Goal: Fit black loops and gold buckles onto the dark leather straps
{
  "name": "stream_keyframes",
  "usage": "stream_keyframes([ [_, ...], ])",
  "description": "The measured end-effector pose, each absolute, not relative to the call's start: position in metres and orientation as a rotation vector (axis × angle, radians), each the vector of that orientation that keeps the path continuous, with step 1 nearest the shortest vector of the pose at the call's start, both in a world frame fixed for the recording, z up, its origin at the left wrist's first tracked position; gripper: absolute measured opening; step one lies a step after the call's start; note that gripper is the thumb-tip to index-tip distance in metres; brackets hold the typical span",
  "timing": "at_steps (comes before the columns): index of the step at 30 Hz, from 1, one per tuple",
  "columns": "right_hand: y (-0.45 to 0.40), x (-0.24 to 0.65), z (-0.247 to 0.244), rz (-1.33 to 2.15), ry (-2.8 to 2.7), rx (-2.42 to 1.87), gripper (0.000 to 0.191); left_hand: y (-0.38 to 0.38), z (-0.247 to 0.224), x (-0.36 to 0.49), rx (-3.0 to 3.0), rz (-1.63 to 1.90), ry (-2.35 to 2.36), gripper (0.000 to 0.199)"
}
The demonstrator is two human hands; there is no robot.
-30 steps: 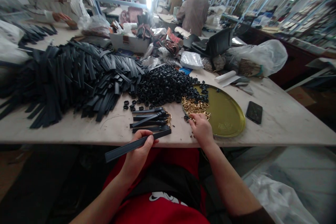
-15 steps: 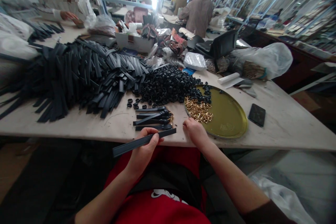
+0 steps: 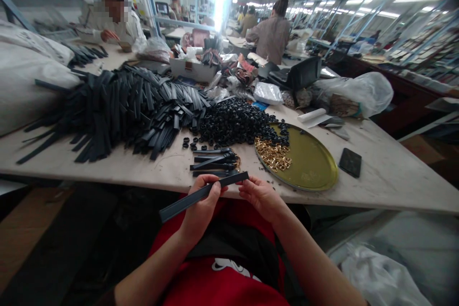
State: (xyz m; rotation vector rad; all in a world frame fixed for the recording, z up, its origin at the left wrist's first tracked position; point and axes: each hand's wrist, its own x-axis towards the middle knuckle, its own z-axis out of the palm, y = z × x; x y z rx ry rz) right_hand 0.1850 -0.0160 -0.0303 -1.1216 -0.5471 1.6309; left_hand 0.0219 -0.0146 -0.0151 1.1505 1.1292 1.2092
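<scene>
My left hand [image 3: 202, 205] is closed around a flat black strap [image 3: 184, 204], thumb on top, holding it at a slant above the table's front edge. At the strap's right end, my right hand [image 3: 261, 196] has thumb and forefinger pinched together; whatever small thing may be between them is hidden. Just behind the hands lie several black straps with gold metal ends [image 3: 215, 160]. To the right, gold metal fittings [image 3: 272, 154] are heaped on the left side of a round yellow-green tray [image 3: 315, 162]. Small black loops [image 3: 233, 124] form a mound behind.
A large pile of black straps [image 3: 122, 110] covers the table's left. A phone [image 3: 350, 162] lies right of the tray. Plastic bags [image 3: 358, 95], a white box [image 3: 190, 71] and scraps crowd the back. A co-worker [image 3: 118, 24] sits at the far left.
My right hand has moved from the table beside the tray to the strap's right end. The left hand still holds the strap. The camera view has shifted a little.
</scene>
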Motion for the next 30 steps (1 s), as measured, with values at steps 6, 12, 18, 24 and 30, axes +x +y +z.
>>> stream_keyframes([
  [6,-0.028,0.181,-0.027,1.548,-0.388,-0.988,0.028,-0.021,-0.015,0.018,1.175,1.213,1.126,0.013],
  [12,-0.026,0.181,-0.041,1.328,-0.47,-1.047,0.028,-0.024,-0.019,0.022,1.303,1.156,1.151,0.009],
  [18,-0.016,0.189,-0.048,1.286,-0.61,-1.137,0.028,-0.007,-0.024,0.017,1.385,0.958,1.195,0.01],
  [24,-0.004,0.2,-0.046,1.374,-0.771,-1.187,0.021,0.013,-0.023,0.021,1.453,0.889,1.24,0.009],
  [30,0.012,0.208,-0.051,1.575,-0.492,-1.039,0.027,0.026,-0.007,0.042,1.262,0.848,1.182,0.007],
])
